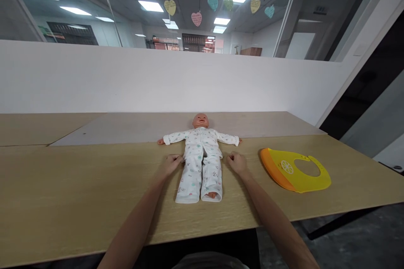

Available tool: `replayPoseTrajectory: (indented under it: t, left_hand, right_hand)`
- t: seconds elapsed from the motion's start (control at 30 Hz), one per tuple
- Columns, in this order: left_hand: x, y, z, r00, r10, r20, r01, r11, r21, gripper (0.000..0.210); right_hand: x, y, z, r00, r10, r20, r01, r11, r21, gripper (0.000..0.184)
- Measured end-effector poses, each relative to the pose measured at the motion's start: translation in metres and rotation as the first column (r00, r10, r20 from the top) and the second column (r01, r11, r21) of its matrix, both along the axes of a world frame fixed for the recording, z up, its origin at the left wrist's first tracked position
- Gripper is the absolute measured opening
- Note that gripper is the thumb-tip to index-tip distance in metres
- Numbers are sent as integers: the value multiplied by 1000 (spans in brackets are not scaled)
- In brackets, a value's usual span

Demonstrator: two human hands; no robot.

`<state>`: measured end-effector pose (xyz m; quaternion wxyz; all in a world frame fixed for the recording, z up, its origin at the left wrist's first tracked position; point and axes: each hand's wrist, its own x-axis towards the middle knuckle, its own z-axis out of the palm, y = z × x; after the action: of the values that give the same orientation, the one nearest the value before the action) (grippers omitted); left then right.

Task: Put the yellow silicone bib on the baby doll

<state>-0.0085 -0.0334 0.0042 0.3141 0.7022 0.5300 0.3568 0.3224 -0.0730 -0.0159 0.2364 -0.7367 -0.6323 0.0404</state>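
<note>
A baby doll (201,120) lies on its back on the table, head away from me and arms stretched sideways. It wears a white printed long-sleeved top (202,141) and matching pants (191,180). The top parts at its lower front, where a dark gap shows. One foot peeks from the right pant leg; the left cuff hides the other. My left hand (173,163) is closed, fingertips against the left edge of the top's hem; whether cloth is pinched there is hidden. Curled on the table beside the right hem, my right hand (237,163) is closed and slightly apart from the clothing.
To the right lies a yellow and orange bib (293,170) with a citrus-slice print. The wooden table (78,193) has a grey panel (132,126) along its back, against a low white wall (158,80). Above it, heart-shaped notes (196,19) hang on glass.
</note>
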Motion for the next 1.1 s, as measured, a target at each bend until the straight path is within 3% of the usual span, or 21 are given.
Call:
replayPoseTrajectory:
  t: [0.9, 1.1]
  left_hand:
    - [-2, 6, -8, 999, -19, 42, 18, 1000, 12, 30]
    - [-1, 3, -4, 999, -25, 46, 25, 1000, 9, 31]
  right_hand:
    - [5, -2, 2, 985, 63, -161, -54, 997, 61, 22]
    - [7, -2, 2, 976, 102, -192, -91, 994, 67, 22]
